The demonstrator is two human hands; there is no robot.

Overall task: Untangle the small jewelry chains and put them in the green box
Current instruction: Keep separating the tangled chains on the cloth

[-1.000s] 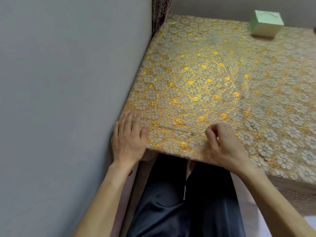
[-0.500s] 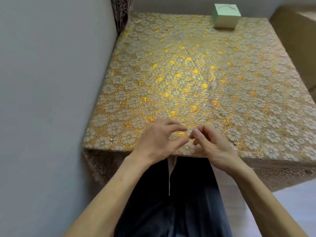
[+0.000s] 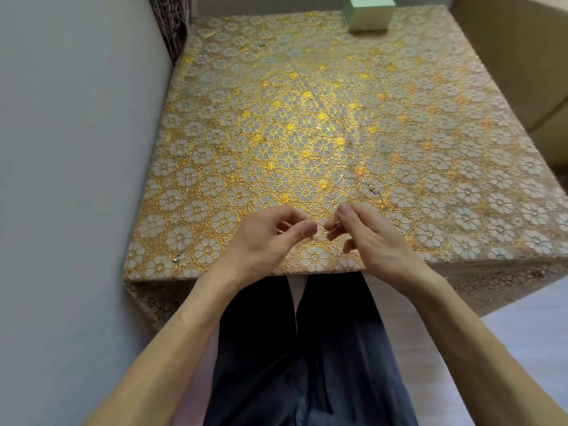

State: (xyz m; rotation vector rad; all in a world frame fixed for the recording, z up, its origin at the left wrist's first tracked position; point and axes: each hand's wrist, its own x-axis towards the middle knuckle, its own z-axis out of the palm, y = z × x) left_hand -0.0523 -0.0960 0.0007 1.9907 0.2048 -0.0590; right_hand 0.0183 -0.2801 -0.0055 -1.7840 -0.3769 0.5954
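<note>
Gold-flowered cloth [image 3: 307,133] filled my feed, with a grey wall [image 3: 76,149] at nine o'clock and dark trousers [image 3: 307,348] at six. A second back the left hand [image 3: 267,238] lay flat by the wall. It had swung in to meet the right hand [image 3: 365,238] at the near edge, and the two stood a little apart above the cloth. I read that as the untangling properly begun. Right thumb and forefinger pinched a glint of fine silvery chain [image 3: 337,223]. The left's fingers curled toward it, tips nearly together, but I could not tell whether they held a strand. Thin stuff, barely showing against the pattern. A loose strand [image 3: 373,189] lay on the cloth at one o'clock of the right hand, and a silvery bit [image 3: 177,258] near the seven o'clock corner. The green box [image 3: 368,13] sat far off at twelve, and by my reading nothing was ready for it yet.
</note>
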